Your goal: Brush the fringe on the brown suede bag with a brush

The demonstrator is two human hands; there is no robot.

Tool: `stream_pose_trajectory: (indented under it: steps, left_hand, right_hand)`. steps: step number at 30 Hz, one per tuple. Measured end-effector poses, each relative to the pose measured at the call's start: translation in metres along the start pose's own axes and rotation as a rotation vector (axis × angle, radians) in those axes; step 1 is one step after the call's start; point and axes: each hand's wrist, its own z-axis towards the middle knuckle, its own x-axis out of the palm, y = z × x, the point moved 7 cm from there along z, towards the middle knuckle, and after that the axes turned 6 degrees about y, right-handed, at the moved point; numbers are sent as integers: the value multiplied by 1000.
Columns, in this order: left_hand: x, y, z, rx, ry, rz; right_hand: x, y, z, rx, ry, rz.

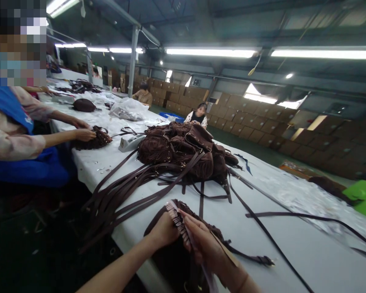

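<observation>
Close in front of me, a dark brown fringed bag (171, 264) lies at the table's near edge. My left hand (166, 228) is closed at the bag's fringe (178, 217), its fingertips partly hidden. Facing it, my right hand (205, 242) pinches the other side of the fringe, where a pale, thin strip (212, 280) runs down past the palm. What the strip is made of, I cannot tell. A tan flat piece (227, 249) shows beside the right wrist. Dark straps trail from the bag to the right.
A heap of brown bags (183, 150) with long straps (131, 191) covers the middle of the white table (262, 252). Clear plastic bags (293, 191) lie on the right. At left, a co-worker's hands (85, 132) hold another fringed piece. Cartons (247, 118) line the far wall.
</observation>
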Motion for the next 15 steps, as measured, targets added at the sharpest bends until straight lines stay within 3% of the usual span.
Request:
stream_pose_trajectory:
  steps: [4,9,11,15]
  left_hand:
    - [4,24,31,-204,-57,248]
    - [11,39,44,-289,-51,333]
    - [8,43,45,-296,-64,294]
    - [-11,54,50,-322,-190,135]
  right_hand:
    - [-13,-43,-6,46,-134,-41]
    - [-16,-73,-27,37,-247,-37]
    - [-8,-77,-40,22,-228,-92]
    - [9,-83,-69,-9,-60,-294]
